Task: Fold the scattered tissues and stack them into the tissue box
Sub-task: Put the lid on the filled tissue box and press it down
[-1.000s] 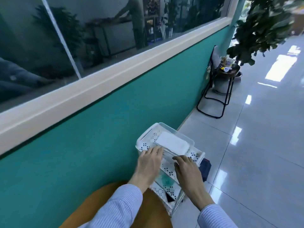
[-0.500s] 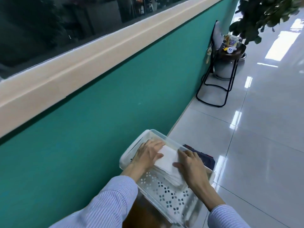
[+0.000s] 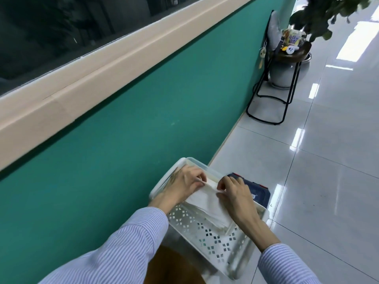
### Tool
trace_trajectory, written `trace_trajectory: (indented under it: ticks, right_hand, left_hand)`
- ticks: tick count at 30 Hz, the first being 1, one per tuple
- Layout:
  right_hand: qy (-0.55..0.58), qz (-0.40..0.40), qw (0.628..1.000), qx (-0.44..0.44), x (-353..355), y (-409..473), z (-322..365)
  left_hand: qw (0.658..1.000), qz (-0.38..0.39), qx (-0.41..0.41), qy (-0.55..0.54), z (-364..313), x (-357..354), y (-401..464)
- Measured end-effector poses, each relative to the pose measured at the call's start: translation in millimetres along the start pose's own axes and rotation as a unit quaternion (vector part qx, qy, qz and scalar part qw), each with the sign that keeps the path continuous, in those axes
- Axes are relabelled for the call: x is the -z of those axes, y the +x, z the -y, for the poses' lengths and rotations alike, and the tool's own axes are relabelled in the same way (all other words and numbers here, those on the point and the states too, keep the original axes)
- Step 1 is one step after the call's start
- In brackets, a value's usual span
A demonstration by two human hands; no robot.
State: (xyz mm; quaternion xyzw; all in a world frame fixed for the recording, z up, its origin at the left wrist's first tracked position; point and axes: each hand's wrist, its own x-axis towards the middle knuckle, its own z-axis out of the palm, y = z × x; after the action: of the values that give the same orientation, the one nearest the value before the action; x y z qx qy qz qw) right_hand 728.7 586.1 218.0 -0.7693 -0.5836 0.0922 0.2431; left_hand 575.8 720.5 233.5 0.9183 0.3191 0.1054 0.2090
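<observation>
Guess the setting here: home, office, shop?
Probably an office or public-building corridor, not a home: glossy tiled floor, a teal wall under a long interior window, and a potted plant beside a small stand. The hands work at a white perforated tray.

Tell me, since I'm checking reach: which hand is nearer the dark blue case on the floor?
Right. The right hand lies just in front of the dark blue case, overlapping its near edge; the left hand sits farther off, across the white tissue.
</observation>
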Motion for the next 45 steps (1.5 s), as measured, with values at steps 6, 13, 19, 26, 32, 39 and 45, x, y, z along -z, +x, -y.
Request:
trace_trajectory:
  ticks: [6, 13, 19, 26, 32, 39, 45]
  right_hand:
    - [0.094, 0.041, 0.995, 0.007, 7.0, -2.0, -2.5]
    - [0.126, 0.08, 0.989, 0.015, 20.5, -6.0, -7.3]
    - [0.148, 0.05, 0.988, 0.004, 22.3, -13.1, -10.0]
    - [0.238, 0.019, 0.971, -0.013, 43.0, -12.5, 14.2]
    - [0.287, -0.003, 0.958, -0.012, 53.6, -22.7, 67.4]
    - [0.306, 0.031, 0.948, 0.081, 44.4, -67.5, 156.1]
    - [0.3, 0.16, 0.928, 0.153, -14.1, -164.1, 263.2]
  left_hand:
    - [0.983, 0.037, 0.065, -0.169, -0.4, 7.8, -1.1]
    - [0.976, 0.037, 0.088, -0.194, -6.6, 9.3, -14.1]
    - [0.978, 0.027, 0.118, -0.167, -11.3, 15.0, -28.8]
    - [0.953, -0.078, 0.113, -0.271, -33.3, 45.1, -43.3]
    - [0.946, -0.113, 0.162, -0.258, -38.9, 75.7, -100.1]
    - [0.93, -0.195, 0.201, -0.238, -31.6, 113.9, -226.2]
    - [0.878, -0.267, 0.304, -0.256, -21.0, 116.1, -416.6]
